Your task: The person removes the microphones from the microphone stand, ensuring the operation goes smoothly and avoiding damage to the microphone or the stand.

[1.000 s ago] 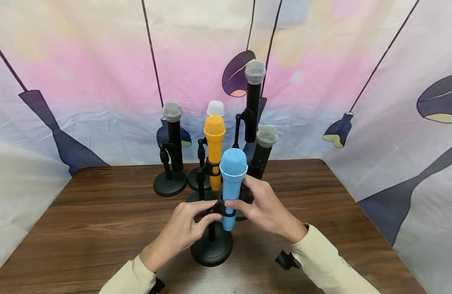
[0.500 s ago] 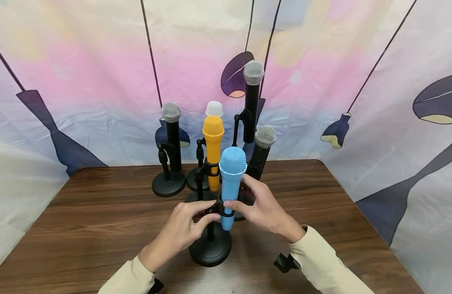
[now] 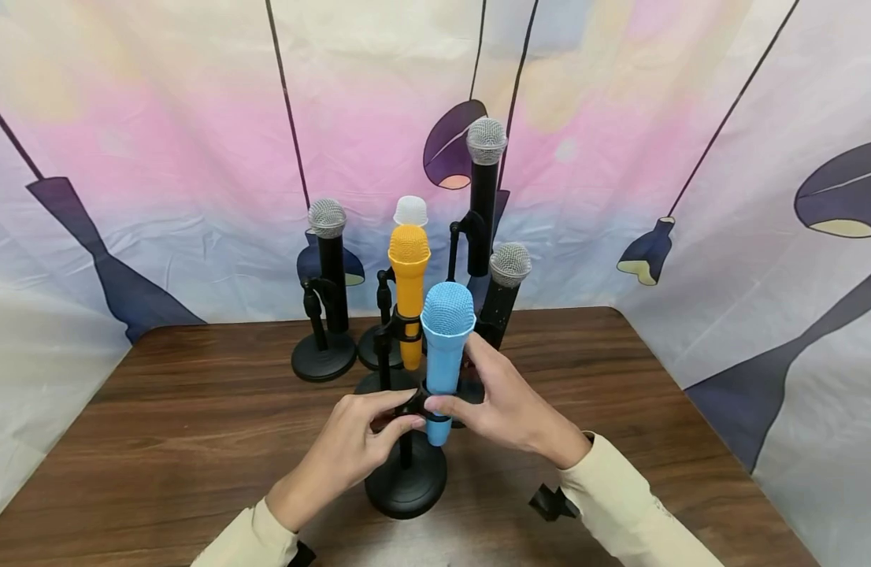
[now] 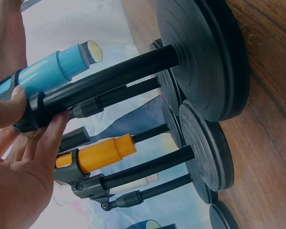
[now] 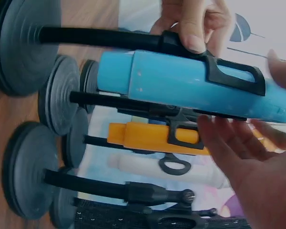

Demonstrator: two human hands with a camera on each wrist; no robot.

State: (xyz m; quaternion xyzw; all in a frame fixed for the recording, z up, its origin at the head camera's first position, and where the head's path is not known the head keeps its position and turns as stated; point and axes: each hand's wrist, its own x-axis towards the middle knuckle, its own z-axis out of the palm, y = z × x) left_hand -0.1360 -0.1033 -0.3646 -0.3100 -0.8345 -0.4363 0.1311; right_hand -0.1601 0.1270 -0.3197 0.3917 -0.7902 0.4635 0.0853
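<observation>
A blue microphone [image 3: 446,339] sits upright in the black clip [image 5: 236,78] of a desk microphone stand [image 3: 405,482]. My left hand [image 3: 350,437] pinches the joint between clip and pole, thumb in front and fingers behind. On the other side, my right hand [image 3: 509,402] is around the lower part of the blue microphone, its thumb over the clip's front and its fingers behind the handle. The left wrist view shows the stand's pole [image 4: 109,78] running straight to its round base. Right behind stands a yellow microphone [image 3: 409,268] in its own clip.
Further back are a white microphone [image 3: 410,211] and black ones with silver heads: one at left [image 3: 331,260], a tall one [image 3: 483,189] and a tilted one [image 3: 502,295]. Their round bases crowd together on the wooden table [image 3: 216,425], before a printed cloth backdrop [image 3: 194,118].
My right thumb has slid slightly down and left, onto the clip's front. The left hand, blue microphone and stand stay nearly in place; the head view has shifted a little.
</observation>
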